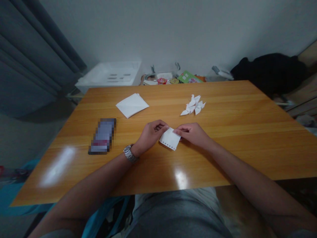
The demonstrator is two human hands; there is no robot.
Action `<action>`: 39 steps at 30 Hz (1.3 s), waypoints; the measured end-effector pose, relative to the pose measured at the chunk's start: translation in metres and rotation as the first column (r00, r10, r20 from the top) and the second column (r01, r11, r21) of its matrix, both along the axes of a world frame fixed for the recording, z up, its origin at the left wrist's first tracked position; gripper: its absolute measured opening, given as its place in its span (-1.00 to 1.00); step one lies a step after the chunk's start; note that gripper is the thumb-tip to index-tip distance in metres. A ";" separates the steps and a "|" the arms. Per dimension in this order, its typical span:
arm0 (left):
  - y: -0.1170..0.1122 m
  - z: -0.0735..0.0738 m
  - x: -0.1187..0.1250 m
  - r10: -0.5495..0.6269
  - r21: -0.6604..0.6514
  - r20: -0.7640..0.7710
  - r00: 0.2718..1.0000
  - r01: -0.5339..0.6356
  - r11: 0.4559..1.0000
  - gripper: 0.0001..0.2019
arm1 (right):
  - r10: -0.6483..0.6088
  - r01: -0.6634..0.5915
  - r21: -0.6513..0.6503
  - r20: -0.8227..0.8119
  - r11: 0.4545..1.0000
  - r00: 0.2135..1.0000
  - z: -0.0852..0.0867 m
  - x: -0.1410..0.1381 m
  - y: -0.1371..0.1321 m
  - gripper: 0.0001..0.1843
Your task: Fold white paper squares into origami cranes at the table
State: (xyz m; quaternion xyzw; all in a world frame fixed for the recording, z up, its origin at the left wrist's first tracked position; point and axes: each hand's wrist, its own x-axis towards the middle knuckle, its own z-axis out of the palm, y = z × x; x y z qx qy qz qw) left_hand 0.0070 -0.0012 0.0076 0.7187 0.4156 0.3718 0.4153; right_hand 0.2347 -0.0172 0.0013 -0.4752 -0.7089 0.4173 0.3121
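A small white sheet of paper [169,139], folded, with punched holes along its near edge, lies on the wooden table [223,148] between my hands. My left hand [149,134], with a metal watch on its wrist, pinches the paper's upper left corner with curled fingers. From the right, my right hand [193,133] pinches the upper right corner. Both hands rest on the tabletop.
A stack of white paper squares [132,104] lies at the back left. Several folded white paper cranes [193,104] sit at the back centre. A phone [102,136] lies left of my hands. Behind the table are a white box [111,75], clutter and a dark bag [269,71].
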 end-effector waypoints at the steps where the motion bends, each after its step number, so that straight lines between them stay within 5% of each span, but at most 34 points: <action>1: 0.000 0.000 0.000 0.007 -0.005 0.006 1.000 -0.007 1.000 -0.77 | 0.006 -0.006 -0.010 -0.015 1.000 1.000 0.000 0.000 0.000 -0.54; 15: 0.002 0.001 -0.001 0.065 -0.053 0.041 0.997 -0.062 0.997 -0.76 | 0.027 -0.068 -0.212 -0.187 0.975 0.982 0.001 0.001 0.001 -0.48; 24: 0.001 -0.001 0.000 0.026 -0.090 0.063 0.998 -0.020 0.996 -0.80 | 0.061 -0.063 -0.052 -0.054 0.997 0.997 0.000 0.002 0.002 -0.52; 39: -0.001 -0.008 0.002 -0.041 -0.108 0.059 0.997 0.047 0.993 -0.76 | 0.031 -0.031 0.008 -0.001 0.999 1.000 0.003 -0.001 0.001 -0.62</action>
